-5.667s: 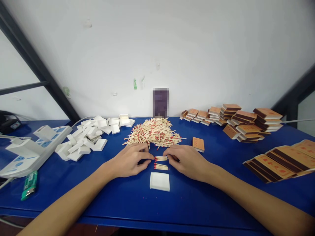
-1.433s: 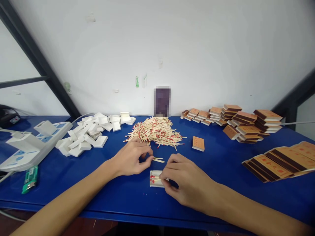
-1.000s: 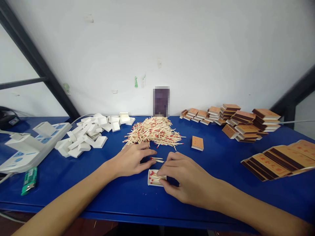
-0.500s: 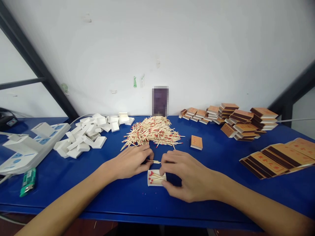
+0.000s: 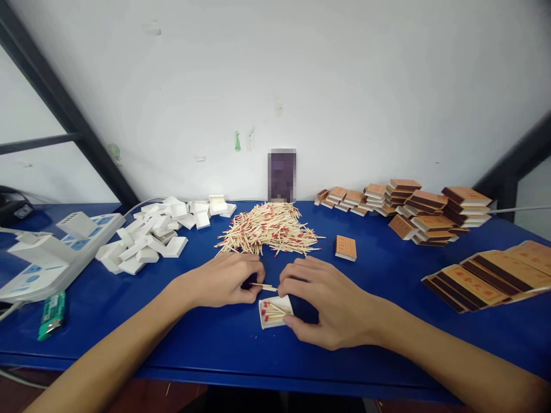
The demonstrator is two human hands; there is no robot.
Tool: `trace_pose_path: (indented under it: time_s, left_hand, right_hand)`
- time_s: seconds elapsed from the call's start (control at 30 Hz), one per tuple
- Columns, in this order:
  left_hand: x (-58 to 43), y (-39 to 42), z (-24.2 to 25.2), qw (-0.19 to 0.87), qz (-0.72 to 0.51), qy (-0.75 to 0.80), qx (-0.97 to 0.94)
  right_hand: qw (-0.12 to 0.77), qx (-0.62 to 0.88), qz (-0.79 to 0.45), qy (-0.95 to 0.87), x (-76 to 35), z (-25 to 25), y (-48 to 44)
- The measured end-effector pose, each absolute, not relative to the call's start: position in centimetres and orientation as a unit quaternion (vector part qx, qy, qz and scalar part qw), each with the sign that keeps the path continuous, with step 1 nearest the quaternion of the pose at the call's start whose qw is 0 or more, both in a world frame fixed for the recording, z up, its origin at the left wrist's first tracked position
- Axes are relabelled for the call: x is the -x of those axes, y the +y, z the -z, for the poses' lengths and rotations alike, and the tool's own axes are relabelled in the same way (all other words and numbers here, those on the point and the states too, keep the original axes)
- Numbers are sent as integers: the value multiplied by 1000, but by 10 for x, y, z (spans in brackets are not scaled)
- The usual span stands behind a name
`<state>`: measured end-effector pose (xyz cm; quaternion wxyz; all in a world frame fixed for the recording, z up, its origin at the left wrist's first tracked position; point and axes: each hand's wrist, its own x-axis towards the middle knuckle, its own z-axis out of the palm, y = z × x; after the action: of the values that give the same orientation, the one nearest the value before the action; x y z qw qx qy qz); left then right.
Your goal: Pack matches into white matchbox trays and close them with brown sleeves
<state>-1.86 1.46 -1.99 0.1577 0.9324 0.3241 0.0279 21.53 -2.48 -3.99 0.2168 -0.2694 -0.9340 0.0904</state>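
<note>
My left hand (image 5: 232, 279) pinches a few matches (image 5: 266, 286) between thumb and fingertips. Their bare ends point right, toward the fingertips of my right hand (image 5: 321, 304). Just below lies a small white matchbox tray (image 5: 262, 322), slightly turned on the table, with several red-headed matches (image 5: 272, 311) inside. The curled fingers and thumb of my right hand close around the tray's right end and cover part of it. Beyond both hands spreads a large heap of loose matches (image 5: 271, 229).
A closed matchbox (image 5: 345, 248) sits right of the heap. Stacked matchboxes (image 5: 426, 209) and flat sleeves (image 5: 486, 278) occupy the right side. At left are white trays (image 5: 150, 232), a power strip (image 5: 81, 252) and a green packet (image 5: 52, 315). All rest on the blue table (image 5: 206, 350).
The matches in my left hand now show a red head and slant slightly down to the right. The tray has turned a little under my right hand.
</note>
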Motion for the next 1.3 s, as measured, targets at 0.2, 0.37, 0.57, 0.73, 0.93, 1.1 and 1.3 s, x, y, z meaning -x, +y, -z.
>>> trace_pose_path:
  time_s: [0.2, 0.37, 0.57, 0.73, 0.93, 1.1, 1.3]
  left_hand:
    - [22, 16, 16, 149, -11, 335, -930]
    - [25, 18, 17, 133, -20, 339, -931]
    - [27, 19, 18, 96, -78, 303, -945]
    - [22, 11, 17, 115, -139, 281, -943]
    - [10, 6, 28, 158, -127, 257, -945]
    - [7, 6, 29, 169, -129, 261, -942]
    - [6, 3, 29, 160, -122, 261, -944]
  right_hand:
    - [165, 282, -127, -937, -217, 38, -24]
    - [152, 326, -112, -926, -219, 37, -18]
    - [161, 321, -116, -926, -217, 37, -18]
    - [175, 323, -114, -923, -216, 42, -18]
    - [195, 310, -133, -921, -214, 45, -17]
    - [203, 296, -147, -922, -213, 46, -17]
    - [199, 293, -161, -921, -213, 46, -18]
